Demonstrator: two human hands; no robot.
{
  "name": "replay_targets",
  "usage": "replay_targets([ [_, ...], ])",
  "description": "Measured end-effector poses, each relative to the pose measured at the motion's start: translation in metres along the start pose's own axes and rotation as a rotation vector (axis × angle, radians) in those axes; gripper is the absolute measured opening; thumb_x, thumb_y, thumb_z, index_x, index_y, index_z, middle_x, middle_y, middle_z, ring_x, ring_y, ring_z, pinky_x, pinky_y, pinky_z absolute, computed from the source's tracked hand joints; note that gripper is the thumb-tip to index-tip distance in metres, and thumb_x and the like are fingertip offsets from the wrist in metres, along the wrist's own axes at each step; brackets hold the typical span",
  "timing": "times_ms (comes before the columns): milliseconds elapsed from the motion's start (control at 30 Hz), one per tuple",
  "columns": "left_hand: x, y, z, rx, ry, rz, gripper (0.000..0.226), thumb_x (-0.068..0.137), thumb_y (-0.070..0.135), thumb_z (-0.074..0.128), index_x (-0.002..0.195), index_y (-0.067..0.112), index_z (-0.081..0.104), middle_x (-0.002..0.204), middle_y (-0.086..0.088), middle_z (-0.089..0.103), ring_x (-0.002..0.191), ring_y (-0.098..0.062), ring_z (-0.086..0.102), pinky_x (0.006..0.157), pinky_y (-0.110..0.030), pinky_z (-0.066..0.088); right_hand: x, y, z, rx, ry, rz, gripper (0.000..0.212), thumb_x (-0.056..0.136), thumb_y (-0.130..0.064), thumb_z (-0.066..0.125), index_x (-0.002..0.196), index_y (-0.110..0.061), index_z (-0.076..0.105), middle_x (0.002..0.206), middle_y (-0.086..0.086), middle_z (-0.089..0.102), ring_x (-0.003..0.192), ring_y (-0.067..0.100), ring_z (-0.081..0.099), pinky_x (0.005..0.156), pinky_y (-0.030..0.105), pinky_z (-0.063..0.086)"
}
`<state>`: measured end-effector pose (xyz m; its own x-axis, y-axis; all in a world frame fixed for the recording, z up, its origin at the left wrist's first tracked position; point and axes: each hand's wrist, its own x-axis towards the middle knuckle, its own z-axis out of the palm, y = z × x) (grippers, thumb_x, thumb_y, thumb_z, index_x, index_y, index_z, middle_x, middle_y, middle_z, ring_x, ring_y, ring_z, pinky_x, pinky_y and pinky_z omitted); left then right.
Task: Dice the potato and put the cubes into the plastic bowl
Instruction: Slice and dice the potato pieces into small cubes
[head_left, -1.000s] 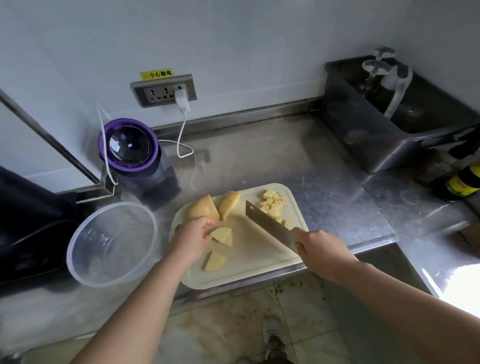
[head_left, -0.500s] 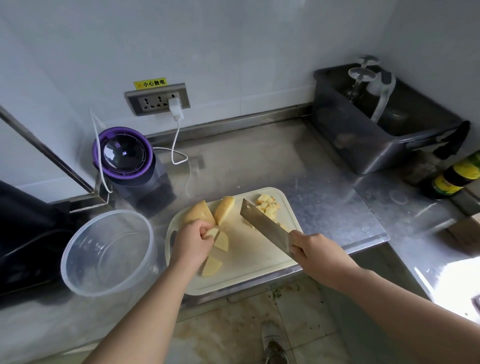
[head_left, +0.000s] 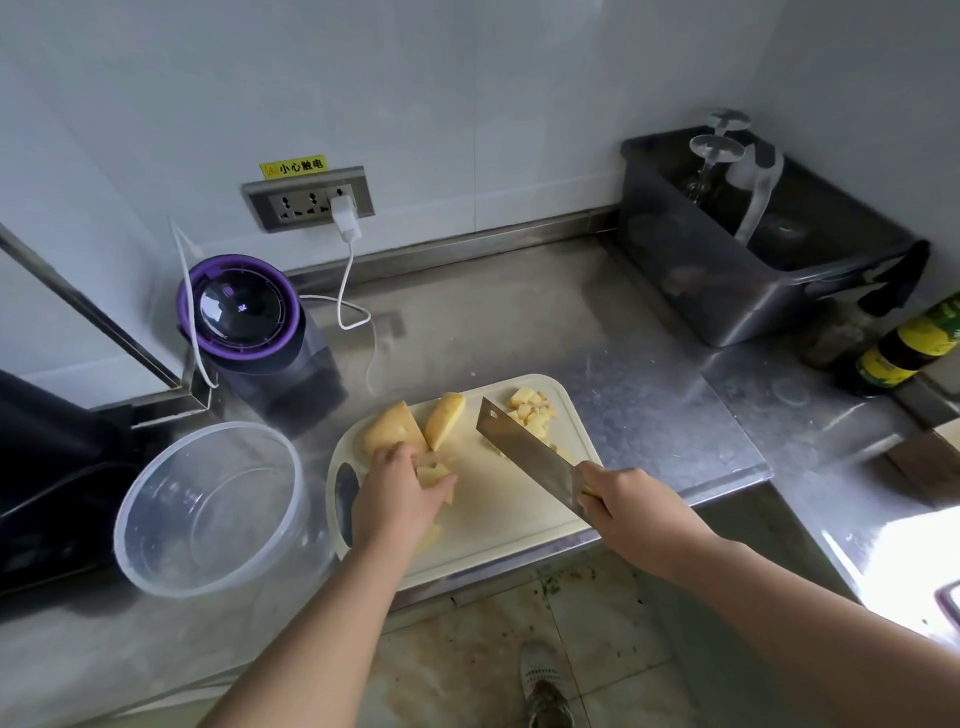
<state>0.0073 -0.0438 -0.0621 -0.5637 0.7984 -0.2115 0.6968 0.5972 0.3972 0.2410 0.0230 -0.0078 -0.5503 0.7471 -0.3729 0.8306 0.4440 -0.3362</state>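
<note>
A cream cutting board (head_left: 498, 514) lies on the steel counter. At its back stand two large potato chunks (head_left: 395, 428). A heap of small cubes (head_left: 532, 410) sits at its far right corner. My left hand (head_left: 397, 496) holds a potato wedge (head_left: 434, 475) near the board's left side; another piece (head_left: 430, 535) peeks out under the wrist. My right hand (head_left: 626, 506) grips a cleaver (head_left: 524, 454), its blade raised over the board and pointing towards the cubes. The clear plastic bowl (head_left: 208, 512) stands left of the board with no cubes visible in it.
A purple-rimmed appliance (head_left: 244, 317) stands behind the bowl, near a white cable from the wall socket (head_left: 311, 200). A dark bin (head_left: 743, 260) with glassware sits at the back right, a bottle (head_left: 904, 348) beside it. A black appliance (head_left: 41, 467) is at the far left.
My left hand has slid right and forward, carrying the wedge towards the board's middle. The cleaver stays raised in my right hand. The camera has tilted a little.
</note>
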Motion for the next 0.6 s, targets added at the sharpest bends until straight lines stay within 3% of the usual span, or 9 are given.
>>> replay_targets([
  [67,0.003,0.002,0.005,0.026,-0.073,-0.039,0.053,0.081,0.056,0.065,0.121,0.022,0.053,0.119,0.001,0.058,0.101,-0.021,0.062,0.078,-0.029,0.041,0.0,0.0,0.0,-0.005,-0.004,0.007,0.014,0.103,-0.021,0.035,0.089,-0.018,0.038,0.069,0.003,0.049,0.057,0.02,0.043,0.052,0.031,0.033],
  [167,0.007,0.01,0.012,0.114,-0.117,-0.008,0.052,0.084,0.042,0.068,0.125,0.018,0.05,0.122,-0.004,0.058,0.106,-0.026,0.061,0.08,-0.034,0.05,0.0,-0.001,0.0,-0.009,-0.007,0.003,0.015,0.103,-0.021,0.035,0.089,-0.018,0.037,0.067,0.002,0.046,0.056,0.019,0.041,0.051,0.029,0.031],
  [300,0.01,0.018,0.016,0.188,-0.136,0.035,0.053,0.085,0.031,0.067,0.131,0.019,0.044,0.125,-0.005,0.057,0.109,-0.026,0.06,0.082,-0.035,0.052,-0.001,0.0,-0.001,-0.01,0.0,0.0,0.014,0.103,-0.021,0.036,0.088,-0.018,0.037,0.066,0.0,0.044,0.055,0.018,0.04,0.05,0.028,0.03],
  [467,0.008,0.023,0.012,0.203,-0.195,0.032,0.05,0.085,0.033,0.067,0.128,0.02,0.045,0.119,-0.002,0.059,0.106,-0.024,0.061,0.074,-0.032,0.051,-0.002,0.003,-0.003,0.012,0.006,0.005,0.013,0.102,-0.02,0.036,0.09,-0.017,0.039,0.066,0.0,0.045,0.055,0.017,0.041,0.05,0.029,0.031],
  [533,0.01,0.026,0.011,-0.034,-0.326,-0.066,0.043,0.081,0.03,0.069,0.119,0.024,0.048,0.108,0.001,0.057,0.097,-0.022,0.06,0.07,-0.029,0.046,-0.003,0.004,-0.004,0.019,0.006,0.011,0.013,0.102,-0.02,0.036,0.089,-0.018,0.038,0.065,0.0,0.044,0.053,0.017,0.039,0.05,0.029,0.03],
  [600,0.01,0.029,0.009,-0.508,-0.523,-0.256,0.03,0.08,0.021,0.067,0.107,0.02,0.053,0.095,-0.002,0.058,0.079,-0.019,0.058,0.063,-0.028,0.045,-0.004,0.006,-0.006,0.025,0.006,0.013,0.013,0.102,-0.02,0.036,0.089,-0.019,0.036,0.063,-0.001,0.043,0.052,0.016,0.039,0.049,0.027,0.03],
])
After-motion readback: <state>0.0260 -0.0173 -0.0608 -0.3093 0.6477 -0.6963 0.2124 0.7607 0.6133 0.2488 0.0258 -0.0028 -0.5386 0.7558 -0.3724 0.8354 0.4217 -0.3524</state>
